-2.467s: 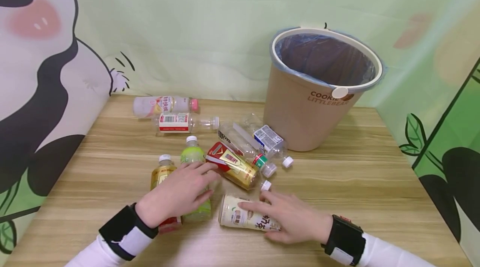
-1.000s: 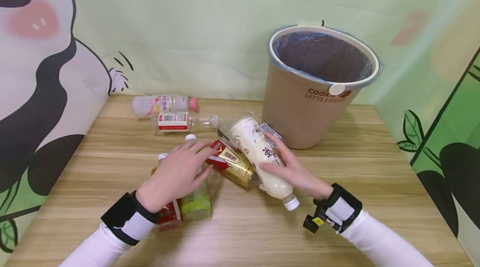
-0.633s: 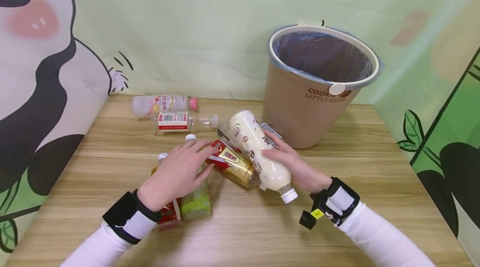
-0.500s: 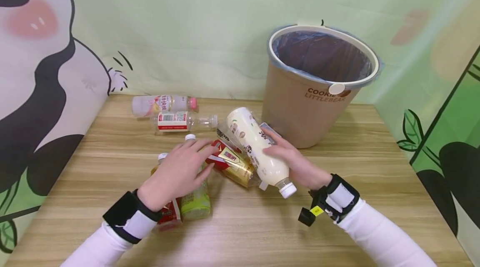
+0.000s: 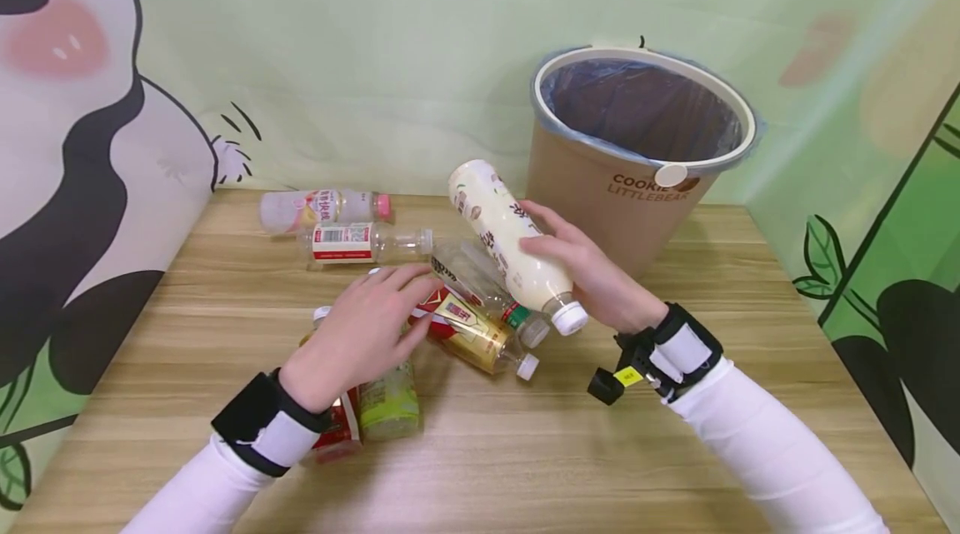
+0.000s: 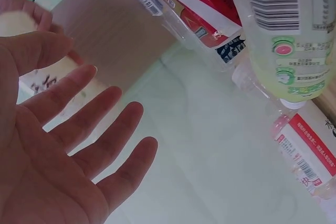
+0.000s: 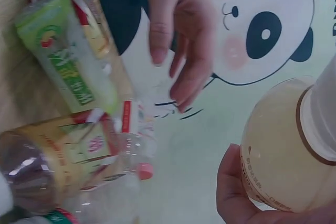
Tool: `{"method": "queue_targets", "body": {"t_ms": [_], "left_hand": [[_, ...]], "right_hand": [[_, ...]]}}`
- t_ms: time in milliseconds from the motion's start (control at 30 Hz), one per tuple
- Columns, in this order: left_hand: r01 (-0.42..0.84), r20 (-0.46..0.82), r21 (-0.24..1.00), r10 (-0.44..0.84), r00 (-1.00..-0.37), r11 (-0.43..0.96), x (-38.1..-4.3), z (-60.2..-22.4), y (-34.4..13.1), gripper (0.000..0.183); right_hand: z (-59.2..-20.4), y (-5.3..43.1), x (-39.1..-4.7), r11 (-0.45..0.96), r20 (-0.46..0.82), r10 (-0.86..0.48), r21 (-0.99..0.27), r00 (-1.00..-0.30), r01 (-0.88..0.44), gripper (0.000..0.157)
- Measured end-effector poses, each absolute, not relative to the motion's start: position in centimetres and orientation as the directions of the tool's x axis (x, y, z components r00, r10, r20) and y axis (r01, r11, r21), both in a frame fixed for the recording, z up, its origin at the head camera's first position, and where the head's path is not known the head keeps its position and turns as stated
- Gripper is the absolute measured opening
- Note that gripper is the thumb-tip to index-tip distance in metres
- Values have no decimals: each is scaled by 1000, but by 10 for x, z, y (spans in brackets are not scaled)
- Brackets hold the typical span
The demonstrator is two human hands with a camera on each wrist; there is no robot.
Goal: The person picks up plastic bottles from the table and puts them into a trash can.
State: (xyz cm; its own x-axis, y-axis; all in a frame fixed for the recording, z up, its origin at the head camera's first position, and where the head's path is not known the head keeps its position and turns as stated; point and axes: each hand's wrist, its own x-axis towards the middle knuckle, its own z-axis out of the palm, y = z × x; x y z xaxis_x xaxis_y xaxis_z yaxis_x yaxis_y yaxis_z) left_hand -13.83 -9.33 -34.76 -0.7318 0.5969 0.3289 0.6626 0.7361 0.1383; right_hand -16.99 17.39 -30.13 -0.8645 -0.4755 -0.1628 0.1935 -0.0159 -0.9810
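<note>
Between grasping right fingers (image 5: 547,217) and thumb (image 5: 546,247), the tilted cream bottle (image 5: 498,230); left fingers (image 6: 131,167) loosely spread.

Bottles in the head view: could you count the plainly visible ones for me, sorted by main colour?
Red and gold bottles: 2
Green bottle: 1
Cream bottle: 1
Pinkish bottle: 1
Clear bottles: 2
Total: 7 plainly visible; the right hand and Cream bottle may hide more.

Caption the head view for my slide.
Right hand holds a cream bottle aloft near a lined bin; left hand hovers above a green-labelled bottle.
</note>
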Motion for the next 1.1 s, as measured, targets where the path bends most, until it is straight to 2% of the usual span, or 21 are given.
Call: {"method": "queue_targets", "body": {"t_ms": [333, 500, 667, 800, 967, 1033, 1100], "left_hand": [[660, 307, 136, 602, -737, 739, -139, -345, -92, 39], [668, 316, 132, 607, -729, 733, -139, -346, -91, 39], [674, 313, 133, 615, -724, 726, -138, -346, -90, 39], [680, 319, 133, 618, -718, 721, -138, -347, -91, 40], [679, 327, 135, 615, -718, 721, -138, -348, -92, 40], [678, 325, 139, 613, -720, 722, -138, -348, -93, 40], [673, 316, 140, 612, -725, 726, -138, -348, -93, 40]], "right_hand": [[-252, 171, -183, -97, -45, -479, -990, -876, 104, 61], [-229, 174, -190, -90, 22, -426, -996, -904, 18, 61], [-207, 186, -200, -152, 103, -375, -987, -921, -49, 63], [-191, 200, -209, -232, 140, -289, -970, -947, -73, 59], [-178, 217, -225, -321, 146, -120, -942, -982, -100, 53], [-178, 222, -231, -308, 144, -49, -943, -988, -122, 54], [-181, 227, -236, -236, 152, 22, -960, -988, -153, 60]]}}
